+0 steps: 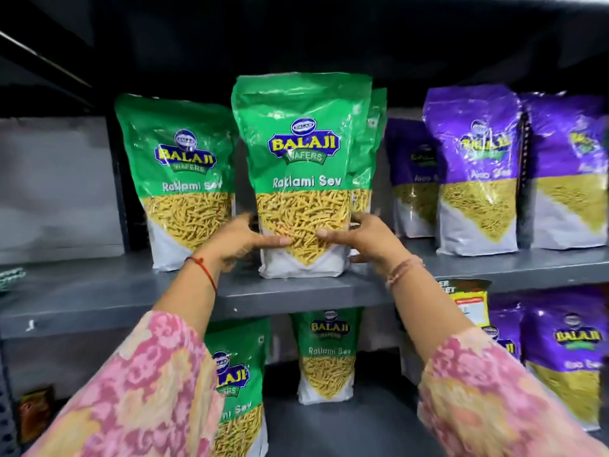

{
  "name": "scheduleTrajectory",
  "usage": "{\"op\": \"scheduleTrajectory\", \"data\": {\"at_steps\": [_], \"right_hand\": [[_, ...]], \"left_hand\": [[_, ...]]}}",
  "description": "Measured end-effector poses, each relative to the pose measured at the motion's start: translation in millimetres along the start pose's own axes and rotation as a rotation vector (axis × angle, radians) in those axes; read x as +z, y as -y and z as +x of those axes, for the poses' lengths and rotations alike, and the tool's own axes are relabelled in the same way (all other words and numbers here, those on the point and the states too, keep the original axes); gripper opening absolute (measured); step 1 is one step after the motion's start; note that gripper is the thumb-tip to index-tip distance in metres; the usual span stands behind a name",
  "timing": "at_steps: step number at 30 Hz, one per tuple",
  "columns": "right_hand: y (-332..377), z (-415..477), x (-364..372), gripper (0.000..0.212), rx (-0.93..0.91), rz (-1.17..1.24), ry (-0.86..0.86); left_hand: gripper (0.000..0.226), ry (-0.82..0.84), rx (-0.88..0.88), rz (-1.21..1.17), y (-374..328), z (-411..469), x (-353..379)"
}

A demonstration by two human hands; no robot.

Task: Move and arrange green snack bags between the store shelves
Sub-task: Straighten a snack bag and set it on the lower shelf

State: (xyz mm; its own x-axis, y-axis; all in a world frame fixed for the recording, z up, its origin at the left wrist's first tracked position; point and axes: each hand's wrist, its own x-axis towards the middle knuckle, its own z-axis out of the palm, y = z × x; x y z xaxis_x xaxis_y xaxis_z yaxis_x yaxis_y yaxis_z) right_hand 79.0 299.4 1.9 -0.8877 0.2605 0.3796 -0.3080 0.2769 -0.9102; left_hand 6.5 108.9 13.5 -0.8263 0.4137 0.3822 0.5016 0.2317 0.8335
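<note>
Both hands' grip clamps green bag (301, 173) low; bag behind (375, 133) mostly hidden.

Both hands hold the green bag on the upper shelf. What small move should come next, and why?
Probably release: the green bag already stands upright on the upper shelf, beside another green bag, with the left hand and right hand gripping its sides.

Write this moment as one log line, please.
both hands grip | left hand, right hand on green snack bag | bag upright on upper shelf
</note>
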Motion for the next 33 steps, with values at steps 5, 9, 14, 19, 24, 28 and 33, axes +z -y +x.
{"op": "scheduleTrajectory", "data": {"at_steps": [5,9,14,19,24,28,33], "right_hand": [[0,-8,-2,0.027,-0.099,0.207,0.004],[3,-34,-10,0.033,-0.263,0.168,-0.016],[2,-97,-27,0.045,-0.419,0.211,-0.037],[-50,-165,-29,0.049,-0.375,0.131,-0.085],[-153,-213,-13,0.065,-0.169,0.034,-0.133],[-241,-214,2,0.060,0.067,0.092,-0.129],[-303,-171,22,0.067,0.214,0.137,-0.151]], "left_hand": [[0.041,0.019,0.041,-0.144,0,-4,9],[0.075,-0.078,0.152,-0.168,-17,-39,15],[0.064,-0.172,0.338,-0.127,-28,-107,37],[0.057,-0.156,0.259,-0.218,24,-165,79],[0.052,-0.096,0.011,-0.255,121,-199,136],[0.062,0.033,-0.202,-0.294,199,-195,163],[0.067,0.087,-0.278,-0.278,250,-147,172]]}}
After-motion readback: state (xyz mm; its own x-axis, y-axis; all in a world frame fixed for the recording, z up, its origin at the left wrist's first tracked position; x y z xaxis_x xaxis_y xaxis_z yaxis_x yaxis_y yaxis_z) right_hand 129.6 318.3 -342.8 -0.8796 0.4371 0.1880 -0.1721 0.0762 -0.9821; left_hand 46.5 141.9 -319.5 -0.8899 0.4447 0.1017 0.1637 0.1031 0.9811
